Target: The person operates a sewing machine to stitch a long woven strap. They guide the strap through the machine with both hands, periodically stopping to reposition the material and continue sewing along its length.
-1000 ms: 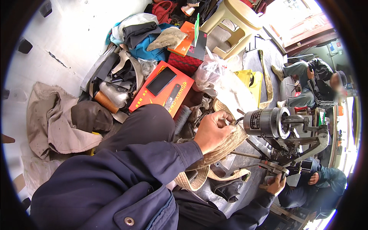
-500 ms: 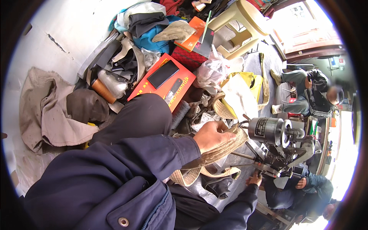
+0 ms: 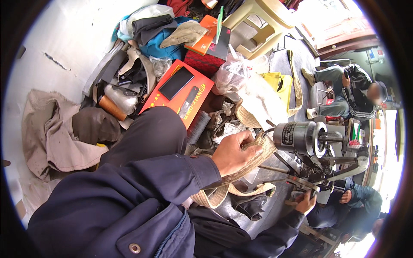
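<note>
My left hand (image 3: 234,155) is closed around a beige woven strap (image 3: 258,157), pressing it against the grey metal machine (image 3: 301,137) with its round cylindrical head. The strap loops down under my hand to a folded end (image 3: 215,195). Lower right, my right hand (image 3: 305,202) has its fingers curled on a metal part at the bottom of the machine (image 3: 307,182). Dark blue sleeves cover both forearms, and my knee in dark trousers (image 3: 150,133) lies left of the strap.
An orange box (image 3: 178,92) with a black flat device on it lies past my knee, beside a black brush (image 3: 198,127) and a brown thread cone (image 3: 112,107). Clothes, a clear bag (image 3: 232,73) and a plastic stool (image 3: 262,21) crowd the back. A person (image 3: 344,86) sits at right, another (image 3: 357,202) lower right.
The view has tilted a little, so everything sits slightly lower and left. My left hand keeps hold of the strap at the machine, and my right hand stays on the machine's lower part.
</note>
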Available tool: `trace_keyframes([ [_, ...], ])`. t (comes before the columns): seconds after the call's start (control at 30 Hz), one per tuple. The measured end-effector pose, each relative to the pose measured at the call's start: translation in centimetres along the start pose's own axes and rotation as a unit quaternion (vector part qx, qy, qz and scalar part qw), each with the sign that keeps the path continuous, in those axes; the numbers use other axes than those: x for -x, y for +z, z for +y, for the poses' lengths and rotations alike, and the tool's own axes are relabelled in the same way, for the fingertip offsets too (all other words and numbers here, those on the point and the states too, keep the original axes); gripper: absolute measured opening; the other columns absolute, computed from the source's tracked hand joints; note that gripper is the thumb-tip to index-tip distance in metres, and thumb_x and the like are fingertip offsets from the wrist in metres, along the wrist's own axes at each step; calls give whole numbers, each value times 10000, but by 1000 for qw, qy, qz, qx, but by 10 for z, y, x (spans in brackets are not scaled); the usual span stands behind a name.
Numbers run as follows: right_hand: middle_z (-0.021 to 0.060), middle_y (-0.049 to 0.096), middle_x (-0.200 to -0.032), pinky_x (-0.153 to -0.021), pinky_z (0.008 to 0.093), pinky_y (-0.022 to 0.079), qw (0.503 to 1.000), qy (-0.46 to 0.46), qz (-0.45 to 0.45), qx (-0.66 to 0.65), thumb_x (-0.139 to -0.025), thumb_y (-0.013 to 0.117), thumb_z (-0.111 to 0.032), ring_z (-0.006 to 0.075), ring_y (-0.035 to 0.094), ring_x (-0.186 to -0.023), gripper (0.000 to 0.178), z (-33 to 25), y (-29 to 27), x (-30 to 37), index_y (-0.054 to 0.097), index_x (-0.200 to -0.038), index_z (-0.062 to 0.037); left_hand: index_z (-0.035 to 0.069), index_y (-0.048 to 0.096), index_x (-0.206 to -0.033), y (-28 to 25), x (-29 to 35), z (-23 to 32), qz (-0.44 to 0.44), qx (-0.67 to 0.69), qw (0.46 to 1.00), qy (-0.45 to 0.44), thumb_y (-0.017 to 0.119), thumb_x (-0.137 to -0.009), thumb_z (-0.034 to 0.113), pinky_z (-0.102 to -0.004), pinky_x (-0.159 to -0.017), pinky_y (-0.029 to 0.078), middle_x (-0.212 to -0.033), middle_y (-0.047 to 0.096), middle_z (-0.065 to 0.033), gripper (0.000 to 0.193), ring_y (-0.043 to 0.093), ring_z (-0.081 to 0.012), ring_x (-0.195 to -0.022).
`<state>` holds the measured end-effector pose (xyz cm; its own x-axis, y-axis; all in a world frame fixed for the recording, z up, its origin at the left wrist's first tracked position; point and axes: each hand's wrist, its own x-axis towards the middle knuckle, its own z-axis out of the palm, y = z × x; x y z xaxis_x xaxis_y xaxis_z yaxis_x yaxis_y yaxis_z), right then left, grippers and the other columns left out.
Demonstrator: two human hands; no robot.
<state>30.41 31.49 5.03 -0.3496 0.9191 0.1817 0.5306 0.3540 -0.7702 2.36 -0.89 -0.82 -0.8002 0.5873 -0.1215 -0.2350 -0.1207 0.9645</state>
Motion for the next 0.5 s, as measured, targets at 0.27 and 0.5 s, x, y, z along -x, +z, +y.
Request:
trace_keyframes([
  [0.27,33,482,-518,-308,320,354,978,203,38,39,-996,583,-341,172,464,-351,209,113,-13,-46,506,-1020,-148,-34,678,-1125,-2,3,-4,-86,45,992,-77,722,-888,322,-296,-788,509,-960,729,-112,430,663,-136,-842],
  [0.5,98,632,-633,-421,306,466,953,204,-216,-54,-990,590,-381,201,607,-470,352,65,67,30,539,-986,-32,-18,688,-1103,0,6,2,-54,-28,998,-21,740,-886,234,-265,-767,505,-926,722,-33,337,622,-62,-832],
])
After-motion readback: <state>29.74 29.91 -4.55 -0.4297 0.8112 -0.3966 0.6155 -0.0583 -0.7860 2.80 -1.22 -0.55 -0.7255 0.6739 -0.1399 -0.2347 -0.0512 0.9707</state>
